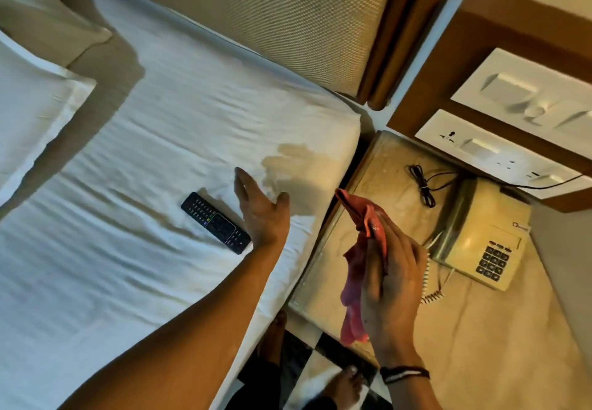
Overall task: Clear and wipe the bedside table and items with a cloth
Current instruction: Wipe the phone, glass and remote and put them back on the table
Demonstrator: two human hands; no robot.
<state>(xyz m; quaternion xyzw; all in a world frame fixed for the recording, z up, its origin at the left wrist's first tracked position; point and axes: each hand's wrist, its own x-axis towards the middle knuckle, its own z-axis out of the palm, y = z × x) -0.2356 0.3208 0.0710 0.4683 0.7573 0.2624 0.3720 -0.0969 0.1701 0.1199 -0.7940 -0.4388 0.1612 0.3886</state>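
Observation:
A black remote control (215,222) lies on the white bed sheet (128,185). My left hand (261,209) hovers just right of it, fingers spread and holding nothing. My right hand (392,284) is closed on a pink cloth (355,281) above the left part of the bedside table (378,169), which has a pale marble-like top. A beige telephone (480,236) sits on the table's right side, with a bundled black cable (421,185) behind it and a coiled handset cord (431,294) in front.
A padded headboard (288,25) stands behind the bed. Pillows (32,105) lie at the left. A wall panel with switches and sockets (499,140) is above the table. A damp-looking stain (294,159) marks the sheet near the bed's corner. My feet (342,380) stand on a checkered floor.

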